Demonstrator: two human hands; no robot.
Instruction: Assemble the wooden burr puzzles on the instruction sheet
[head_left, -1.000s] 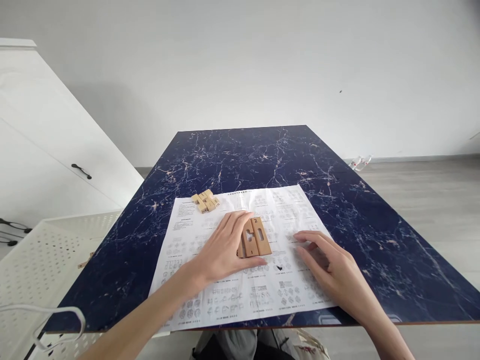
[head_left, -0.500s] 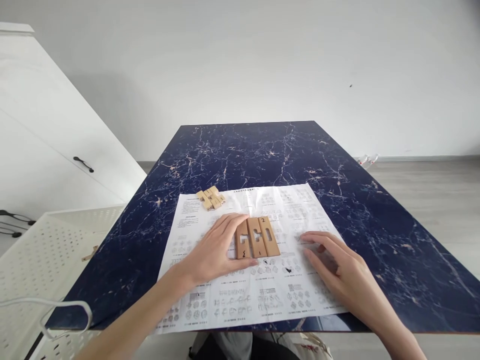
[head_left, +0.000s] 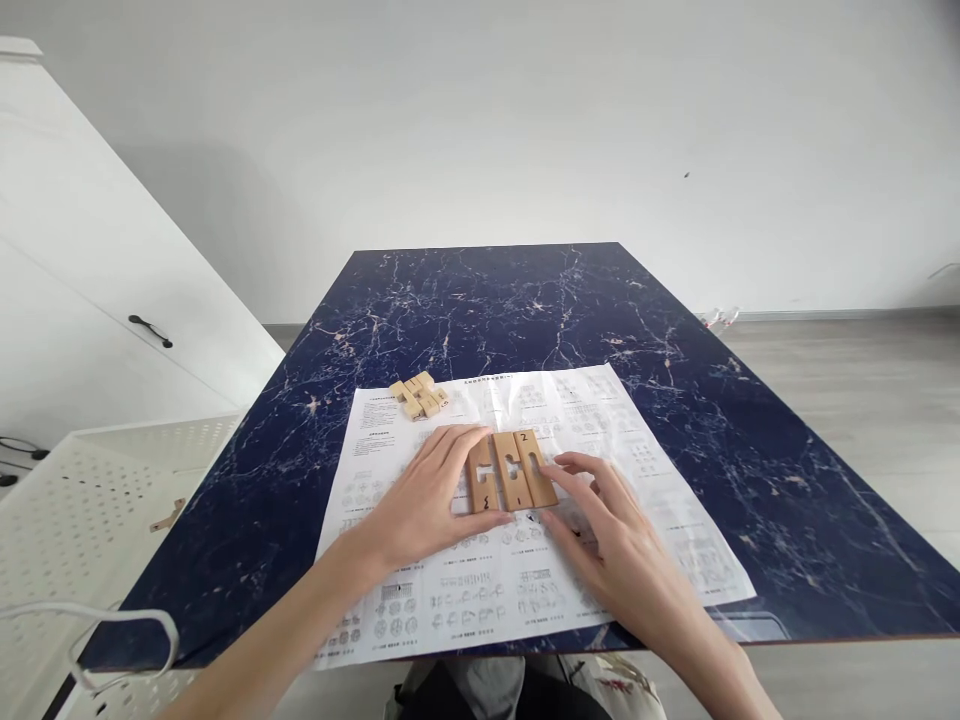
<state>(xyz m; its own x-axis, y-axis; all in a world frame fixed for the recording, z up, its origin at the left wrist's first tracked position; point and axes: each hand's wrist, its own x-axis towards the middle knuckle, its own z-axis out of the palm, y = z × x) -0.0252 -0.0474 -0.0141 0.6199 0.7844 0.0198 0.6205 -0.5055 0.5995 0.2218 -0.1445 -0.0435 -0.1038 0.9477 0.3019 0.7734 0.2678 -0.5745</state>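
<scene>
Three flat wooden puzzle pieces with cut-outs lie side by side on a printed sheet (head_left: pixel 442 640). The left puzzle piece, marked 3 (head_left: pixel 474 490), sits between the thumb and fingers of my left hand (head_left: pixel 420 490), which curve round its far and near ends. Next to it is the middle puzzle piece, marked 1 (head_left: pixel 513 488). The right one, marked 2 (head_left: pixel 541 490), has a long slot. My right hand (head_left: pixel 615 530) has its fingers apart, with the index fingertip at that piece's right edge and the thumb by its near corner.
A small cluster of interlocked wooden pieces (head_left: pixel 418 396) lies at the sheet's far left corner. The dark blue marbled table (head_left: pixel 480 310) extends to the wall. At the left stand a white perforated surface (head_left: pixel 97 500) with a white cable (head_left: pixel 142 612) and a white cabinet (head_left: pixel 90 230).
My right hand has moved left, from the sheet's right side to the piece marked 2. My left hand stays round the piece marked 3. The view has shifted slightly.
</scene>
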